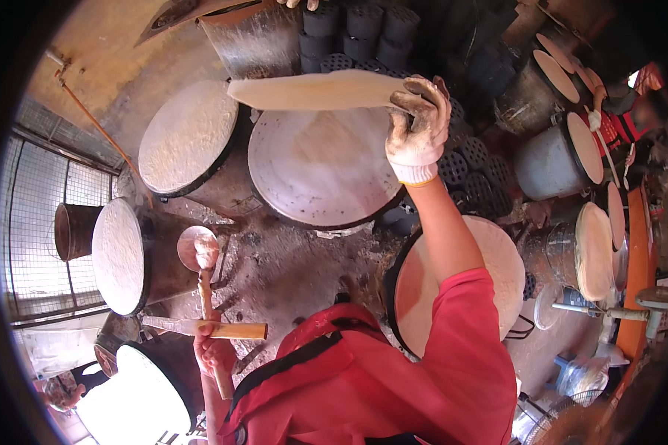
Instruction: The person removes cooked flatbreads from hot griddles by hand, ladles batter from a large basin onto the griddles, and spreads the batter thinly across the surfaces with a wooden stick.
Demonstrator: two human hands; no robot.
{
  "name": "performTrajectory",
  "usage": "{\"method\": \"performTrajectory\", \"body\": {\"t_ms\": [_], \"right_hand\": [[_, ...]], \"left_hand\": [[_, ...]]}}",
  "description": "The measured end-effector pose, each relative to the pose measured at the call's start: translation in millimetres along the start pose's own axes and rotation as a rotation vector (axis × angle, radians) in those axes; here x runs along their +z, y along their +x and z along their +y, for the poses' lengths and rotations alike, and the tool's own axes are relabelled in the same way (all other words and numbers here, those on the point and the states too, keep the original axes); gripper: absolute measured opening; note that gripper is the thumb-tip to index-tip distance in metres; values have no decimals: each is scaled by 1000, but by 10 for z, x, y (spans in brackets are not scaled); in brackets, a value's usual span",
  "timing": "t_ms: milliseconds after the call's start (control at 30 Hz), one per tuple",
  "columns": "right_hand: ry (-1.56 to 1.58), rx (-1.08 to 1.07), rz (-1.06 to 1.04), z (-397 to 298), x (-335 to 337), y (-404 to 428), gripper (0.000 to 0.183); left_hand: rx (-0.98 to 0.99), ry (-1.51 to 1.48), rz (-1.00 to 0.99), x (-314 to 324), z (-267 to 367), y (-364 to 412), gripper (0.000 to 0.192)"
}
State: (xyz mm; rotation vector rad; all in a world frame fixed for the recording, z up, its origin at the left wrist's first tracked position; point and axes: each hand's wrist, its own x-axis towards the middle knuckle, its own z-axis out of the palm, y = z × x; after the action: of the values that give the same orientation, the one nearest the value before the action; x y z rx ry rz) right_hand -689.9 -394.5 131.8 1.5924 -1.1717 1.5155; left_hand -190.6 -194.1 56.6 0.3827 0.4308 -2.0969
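Observation:
My right hand (420, 128), in a soiled white knit glove, grips the right end of a large thin flatbread (317, 90), seen nearly edge-on above a round griddle (323, 183). A paler patch shows on that griddle's top. My left hand (216, 347) is bare and closed around a ladle (197, 247) with a wrapped handle and a flat scraper (222, 329) with a wooden handle; the two tools cross. White dough or batter clings to the ladle's bowl.
Batter-covered griddles (189, 136) on drum stoves stand around me, one (462, 278) under my right arm. Perforated coal briquettes (364, 33) are stacked beyond. A person (623, 128) in red works at the far right. A pedestal fan (573, 423) is at lower right, a metal bucket (69, 231) at left.

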Motion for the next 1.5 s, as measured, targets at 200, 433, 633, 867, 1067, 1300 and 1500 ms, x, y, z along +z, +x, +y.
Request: {"method": "performTrajectory", "body": {"t_ms": [200, 433, 633, 867, 1067, 1300, 1500], "right_hand": [[-86, 47, -202, -631, -1148, 121, 17], [-315, 721, -256, -1891, -3276, 401, 32], [-443, 950, -31, -2485, -5520, 109, 31], [-349, 1289, 732, -2968, -8615, -1237, 34], [-616, 1427, 893, -3665, -10267, -2976, 24], [-1097, 1877, 329, -3881, -10890, -4174, 38], [-1417, 1973, -125, -3641, -10959, -3893, 42]], "left_hand": [[-25, 94, 15, -341, 58, -383, 18], [-338, 95, -81, -902, -94, -919, 14], [-588, 96, -90, -1395, -396, -1526, 17], [-701, 154, -39, -1767, -792, -2061, 41], [-689, 200, 6, -1871, -1506, -2396, 37], [-698, 125, -15, -2098, -2682, -2634, 37], [-662, 49, -67, -2131, -3437, -2911, 22]]}}
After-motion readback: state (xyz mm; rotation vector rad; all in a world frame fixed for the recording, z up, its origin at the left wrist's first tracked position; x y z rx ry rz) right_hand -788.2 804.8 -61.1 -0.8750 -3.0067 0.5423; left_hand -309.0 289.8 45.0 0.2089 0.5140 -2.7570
